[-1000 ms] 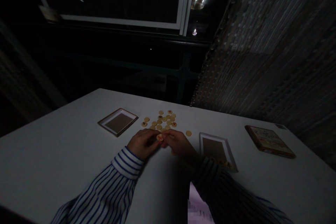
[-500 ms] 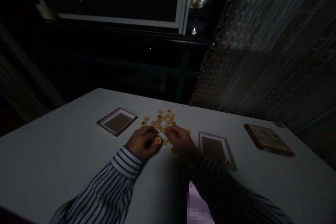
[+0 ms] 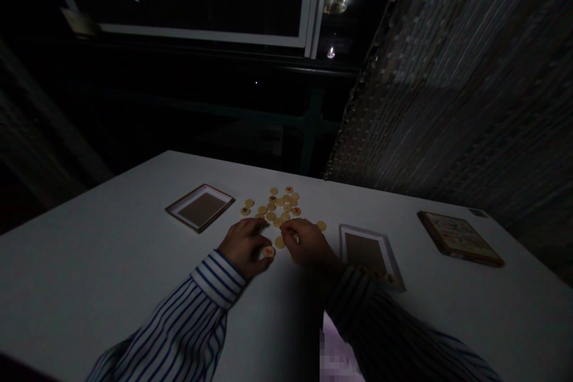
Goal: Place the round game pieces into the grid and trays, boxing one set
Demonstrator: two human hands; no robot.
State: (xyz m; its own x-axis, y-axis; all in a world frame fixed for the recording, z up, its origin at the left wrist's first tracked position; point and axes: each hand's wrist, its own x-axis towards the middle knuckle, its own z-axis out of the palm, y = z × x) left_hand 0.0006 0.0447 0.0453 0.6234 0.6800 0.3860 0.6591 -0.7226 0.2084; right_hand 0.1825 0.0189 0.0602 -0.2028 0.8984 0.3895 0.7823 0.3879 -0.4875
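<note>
Round pale xiangqi pieces (image 3: 271, 215) lie loosely scattered mid-table, mostly blank side up, a few showing red or black characters. My left hand (image 3: 244, 245) is curved over the table at their near left, thumb and fingers apart. A red-marked xiangqi piece (image 3: 268, 252) lies in that gap, close against the thumb. My right hand (image 3: 311, 243) is at the near right of the group, its thumb and fingertips drawn together. A pale spot shows by its curled fingers, but what they hold is unclear. One blank piece (image 3: 280, 242) sits between the hands.
A shallow open box tray (image 3: 182, 222) lies left of the pieces. Another tray (image 3: 394, 256), right of my right forearm, has several black-marked pieces along its near edge. Farther right is a flat box (image 3: 461, 237). A bead curtain (image 3: 416, 107) hangs at the table's right back edge.
The red-marked piece by my left thumb is now slightly nearer to me. Another piece below my right hand no longer shows. Both hands have shifted only a little.
</note>
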